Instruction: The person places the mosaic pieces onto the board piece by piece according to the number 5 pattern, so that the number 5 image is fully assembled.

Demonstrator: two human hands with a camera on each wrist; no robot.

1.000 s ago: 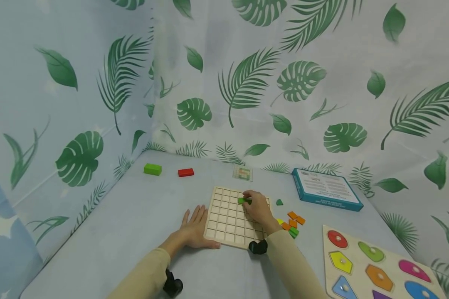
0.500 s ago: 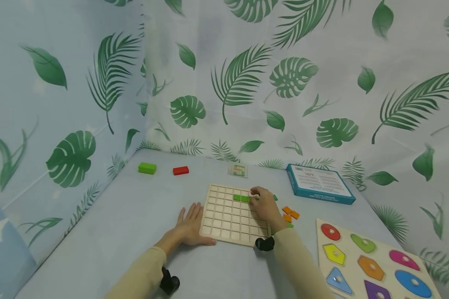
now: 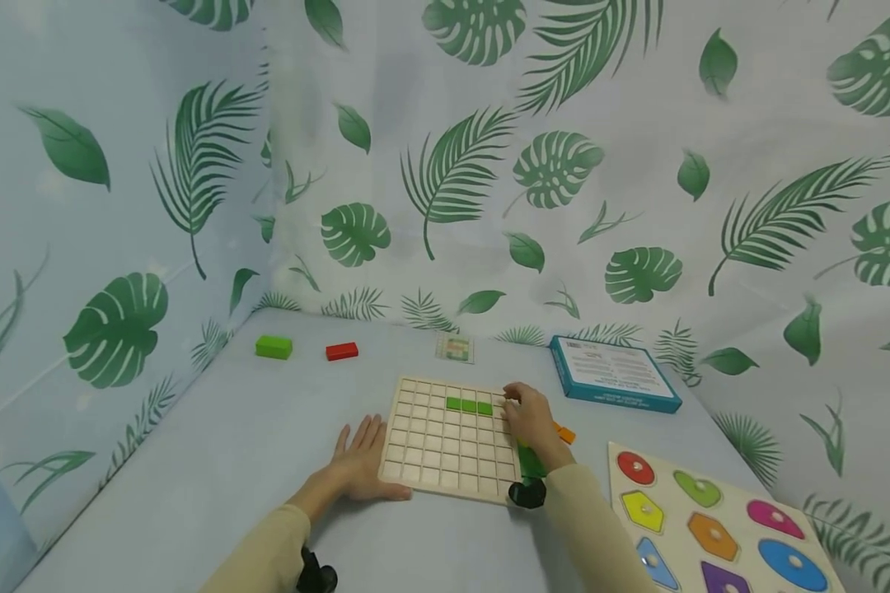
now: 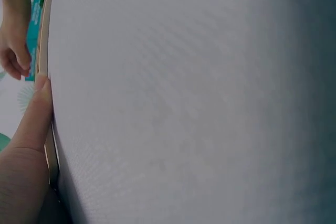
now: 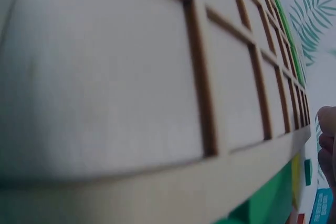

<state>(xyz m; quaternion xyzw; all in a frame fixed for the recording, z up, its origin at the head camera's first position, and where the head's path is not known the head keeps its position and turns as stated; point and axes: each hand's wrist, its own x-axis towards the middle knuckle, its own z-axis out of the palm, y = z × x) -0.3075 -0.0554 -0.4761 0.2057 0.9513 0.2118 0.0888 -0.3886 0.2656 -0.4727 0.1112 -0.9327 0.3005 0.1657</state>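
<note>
A wooden grid board (image 3: 437, 449) lies on the table, with several green square tiles (image 3: 469, 405) set in a row near its far side. My left hand (image 3: 363, 465) rests flat at the board's left edge, fingers spread and thumb along the near corner; in the left wrist view its thumb (image 4: 37, 119) touches the board's side. Over the board's far right edge hovers my right hand (image 3: 532, 420), fingers loosely bent with nothing seen between them. The right wrist view shows its fingers (image 5: 326, 135) past the board's edge, near a small dark green piece (image 5: 308, 171).
Loose green pieces (image 3: 531, 463) and orange tiles (image 3: 564, 433) lie right of the board, partly hidden by my right arm. A shape puzzle (image 3: 675, 469) is at front right, a teal box (image 3: 615, 375) behind it. Farther back are a pattern card (image 3: 456, 347), red block (image 3: 342, 352) and green block (image 3: 274, 347).
My right hand has let go of the green tile on the board and moved right to the board's edge. The left hand stays at the board's left edge. The head view has shifted.
</note>
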